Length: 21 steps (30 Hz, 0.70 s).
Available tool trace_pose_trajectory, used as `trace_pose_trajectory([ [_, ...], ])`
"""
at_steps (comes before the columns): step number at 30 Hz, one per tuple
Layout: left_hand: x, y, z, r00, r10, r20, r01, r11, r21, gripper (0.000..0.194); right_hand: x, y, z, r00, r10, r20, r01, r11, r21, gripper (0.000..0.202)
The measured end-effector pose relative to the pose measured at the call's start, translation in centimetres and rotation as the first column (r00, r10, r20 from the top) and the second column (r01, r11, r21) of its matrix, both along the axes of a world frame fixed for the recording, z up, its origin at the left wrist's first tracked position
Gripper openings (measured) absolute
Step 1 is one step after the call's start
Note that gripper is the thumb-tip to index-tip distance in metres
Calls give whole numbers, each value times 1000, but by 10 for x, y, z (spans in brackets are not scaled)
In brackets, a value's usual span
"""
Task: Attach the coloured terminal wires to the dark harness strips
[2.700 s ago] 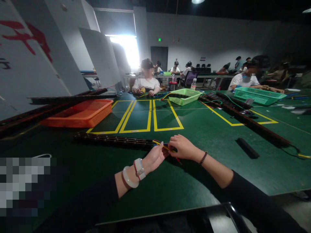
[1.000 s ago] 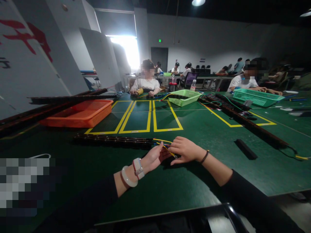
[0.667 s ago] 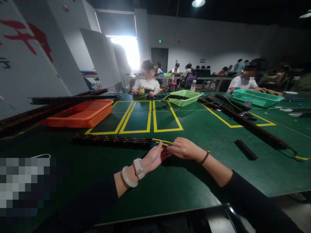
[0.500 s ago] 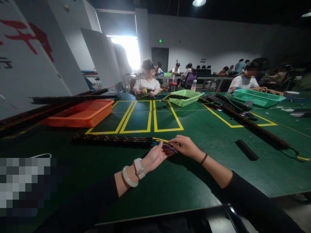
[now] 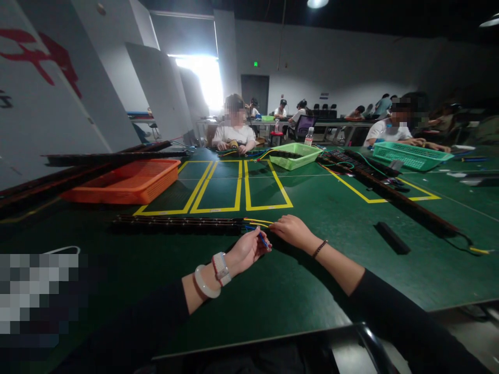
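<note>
"What's biggest here?"
"The green table [image 5: 234, 306]. Next, an orange basket [image 5: 161, 183], then a long dark bundle [image 5: 179, 223] lying crosswise, nearer than the basket."
"And the hands?"
"The right hand [image 5: 290, 228] and left hand [image 5: 248, 250] are near its right end."
"Fingers?"
"The right's pinch yellow wires [image 5: 258, 223] coming from that end; the left's curl around a blue wire [image 5: 264, 240]."

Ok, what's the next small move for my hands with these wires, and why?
I'd probably ease the yellow wires slightly farther from the blue wire with the right hand. The yellow ones run into its grip, the left hand holds the blue, and both colours sit close together where they leave the dark strip.
</note>
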State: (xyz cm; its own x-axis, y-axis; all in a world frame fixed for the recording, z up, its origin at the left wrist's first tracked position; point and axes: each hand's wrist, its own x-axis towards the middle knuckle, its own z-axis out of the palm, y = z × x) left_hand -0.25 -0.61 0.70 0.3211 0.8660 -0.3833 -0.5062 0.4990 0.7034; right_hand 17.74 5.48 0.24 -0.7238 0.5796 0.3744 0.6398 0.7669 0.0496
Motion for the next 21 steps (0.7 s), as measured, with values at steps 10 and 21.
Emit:
trace_pose_trajectory([
  [10, 2, 2, -4, 996, 28, 87, -30, 999, 18, 24, 3, -28, 23, 899, 434, 55, -437, 880, 187, 46],
  [21, 4, 0, -1, 992, 2, 124, -7, 999, 36, 28, 1, -21, 11, 924, 329, -196, -314, 944, 105, 25],
])
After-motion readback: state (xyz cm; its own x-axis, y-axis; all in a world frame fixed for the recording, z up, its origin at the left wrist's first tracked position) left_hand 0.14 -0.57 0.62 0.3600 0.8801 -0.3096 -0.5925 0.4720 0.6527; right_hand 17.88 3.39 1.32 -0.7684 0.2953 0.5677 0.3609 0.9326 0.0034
